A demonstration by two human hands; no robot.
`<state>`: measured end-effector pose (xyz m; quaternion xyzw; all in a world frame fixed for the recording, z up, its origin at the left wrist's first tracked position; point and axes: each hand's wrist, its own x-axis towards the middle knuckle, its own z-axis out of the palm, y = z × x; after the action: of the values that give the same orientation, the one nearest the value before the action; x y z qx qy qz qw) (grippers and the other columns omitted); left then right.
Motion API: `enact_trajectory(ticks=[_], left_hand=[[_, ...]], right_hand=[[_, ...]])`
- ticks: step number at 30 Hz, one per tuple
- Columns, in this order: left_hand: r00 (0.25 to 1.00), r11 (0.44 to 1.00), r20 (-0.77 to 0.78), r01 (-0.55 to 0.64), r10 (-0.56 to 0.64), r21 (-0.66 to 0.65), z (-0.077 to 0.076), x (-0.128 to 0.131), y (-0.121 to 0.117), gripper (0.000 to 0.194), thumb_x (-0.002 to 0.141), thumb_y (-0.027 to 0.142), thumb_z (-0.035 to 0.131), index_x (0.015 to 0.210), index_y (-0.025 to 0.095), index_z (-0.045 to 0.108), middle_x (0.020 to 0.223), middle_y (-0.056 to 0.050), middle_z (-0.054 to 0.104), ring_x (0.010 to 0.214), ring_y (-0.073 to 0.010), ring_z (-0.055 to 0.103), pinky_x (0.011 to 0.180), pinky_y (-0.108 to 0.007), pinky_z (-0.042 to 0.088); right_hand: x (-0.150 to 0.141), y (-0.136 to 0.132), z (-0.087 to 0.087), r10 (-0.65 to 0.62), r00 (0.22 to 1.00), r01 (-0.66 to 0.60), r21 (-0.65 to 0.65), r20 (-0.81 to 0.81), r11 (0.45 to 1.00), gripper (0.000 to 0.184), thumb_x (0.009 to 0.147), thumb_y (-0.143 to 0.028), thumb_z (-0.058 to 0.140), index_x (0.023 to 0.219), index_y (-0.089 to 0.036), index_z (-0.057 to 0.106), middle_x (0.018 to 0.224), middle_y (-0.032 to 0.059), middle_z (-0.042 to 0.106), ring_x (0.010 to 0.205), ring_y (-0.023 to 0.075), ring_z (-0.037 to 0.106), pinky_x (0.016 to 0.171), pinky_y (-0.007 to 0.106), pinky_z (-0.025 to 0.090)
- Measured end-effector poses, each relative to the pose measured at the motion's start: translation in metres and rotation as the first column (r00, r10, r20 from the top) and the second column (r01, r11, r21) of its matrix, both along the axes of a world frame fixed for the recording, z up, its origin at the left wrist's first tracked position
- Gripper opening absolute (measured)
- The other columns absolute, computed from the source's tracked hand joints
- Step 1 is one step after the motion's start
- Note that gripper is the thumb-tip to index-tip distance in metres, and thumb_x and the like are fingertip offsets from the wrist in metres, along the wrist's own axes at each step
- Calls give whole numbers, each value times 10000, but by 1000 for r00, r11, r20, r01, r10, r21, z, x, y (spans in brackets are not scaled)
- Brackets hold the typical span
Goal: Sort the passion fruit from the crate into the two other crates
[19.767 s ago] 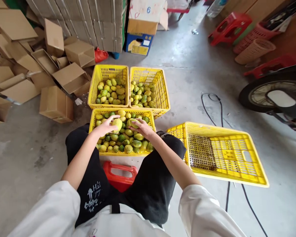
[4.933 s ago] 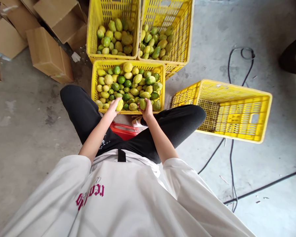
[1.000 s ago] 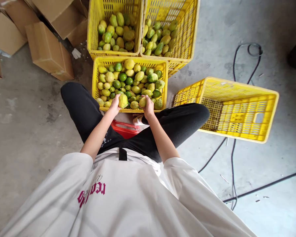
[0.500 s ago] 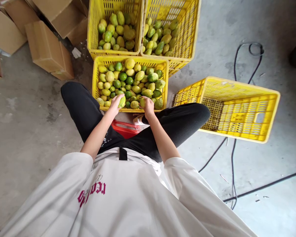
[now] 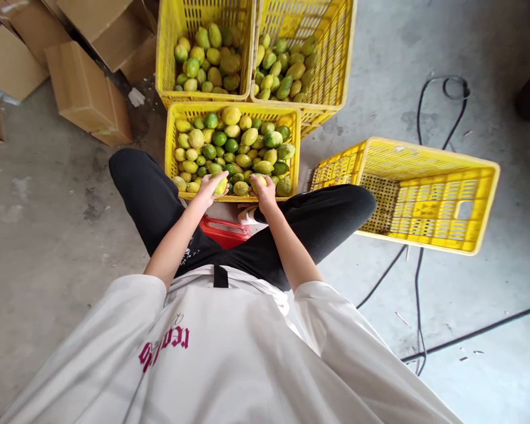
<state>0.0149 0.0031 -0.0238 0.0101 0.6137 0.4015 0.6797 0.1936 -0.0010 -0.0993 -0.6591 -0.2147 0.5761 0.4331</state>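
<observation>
Between my knees stands a yellow crate [image 5: 297, 150] filled with green and yellow lemons [image 5: 249, 137]. Over its near edge, my left hand [image 5: 208, 189] is closed round a yellow-green lemon [image 5: 220, 186], the thumb lying across the top. To the right of it, my right hand [image 5: 267, 191] grips another yellowish lemon [image 5: 259, 181] at the same edge. Both hands are a short way apart, with loose lemons in the crate between them. My palms hide part of each held fruit.
Behind are two deeper yellow crates [image 5: 159, 53] [image 5: 347, 56] partly filled with lemons. A yellow crate [image 5: 441, 241] lies on its side at right, near black cables [image 5: 417, 282]. Cardboard boxes [image 5: 88, 94] stand at left. Something red [image 5: 225, 232] sits below me.
My left hand has turned, so more of its lemon shows. The right hand has rolled its lemon a little into fuller view. The crates stay where they were.
</observation>
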Motion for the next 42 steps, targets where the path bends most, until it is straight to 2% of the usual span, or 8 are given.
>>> enact_trajectory(ticks=[4,10,14,20,23,32,39,42], left_hand=[[995,1000,-103,14,-12,10,4,0,0,239,971,140,788,807,200,625,699,21,655,668,-118,670,750,-263,631],[992,995,-121,-58,47,-85,4,-4,3,193,1075,311,693,922,195,673,683,-14,677,701,-168,711,713,-269,634],[996,987,-63,-68,59,-145,3,-4,4,309,1146,398,548,950,197,677,654,-3,664,706,-171,760,728,-259,639],[993,995,-100,57,-65,-83,-1,-1,3,343,1048,395,761,802,181,654,660,-9,688,567,-119,688,675,-228,605],[986,993,-135,87,-97,-77,0,1,1,293,996,265,826,782,176,646,640,-5,687,551,-105,662,646,-213,589],[981,993,-192,6,-28,-116,13,2,3,364,1120,306,638,775,200,592,661,10,613,649,-122,661,732,-249,618],[985,986,-167,-76,50,-150,2,-3,5,306,1140,430,570,938,205,616,795,-47,725,806,-201,784,792,-306,647],[989,984,-130,-84,64,-155,-2,-4,5,316,1073,520,685,983,219,647,777,-29,721,781,-214,791,803,-334,657]], right_hand=[[2,2,2,-7,1000,6,-55,-20,998,351,900,-546,754,974,-223,636,784,-5,688,662,187,740,543,273,564],[3,3,0,10,999,-13,-72,-43,997,596,962,-785,551,966,-201,671,799,62,733,801,247,762,600,318,606],[1,1,0,-15,1000,15,-46,12,999,495,903,-699,716,956,-209,666,815,30,713,774,212,728,613,308,628],[1,-1,2,-8,993,4,34,118,999,358,806,-423,871,941,-235,598,828,-34,667,725,146,698,595,240,614],[0,-2,1,33,994,-34,9,109,999,347,828,-456,843,905,-245,579,741,-36,639,671,175,724,529,242,569],[0,-2,1,137,986,-137,-1,96,991,338,815,-546,767,863,-220,693,810,10,692,732,193,687,564,279,583],[-2,-6,8,60,995,-61,14,83,998,507,681,-484,911,1014,-252,608,903,-28,655,735,158,706,560,230,545],[-5,-8,11,95,992,-102,93,81,990,520,672,-479,926,996,-257,584,902,-27,666,752,171,727,549,229,543]])
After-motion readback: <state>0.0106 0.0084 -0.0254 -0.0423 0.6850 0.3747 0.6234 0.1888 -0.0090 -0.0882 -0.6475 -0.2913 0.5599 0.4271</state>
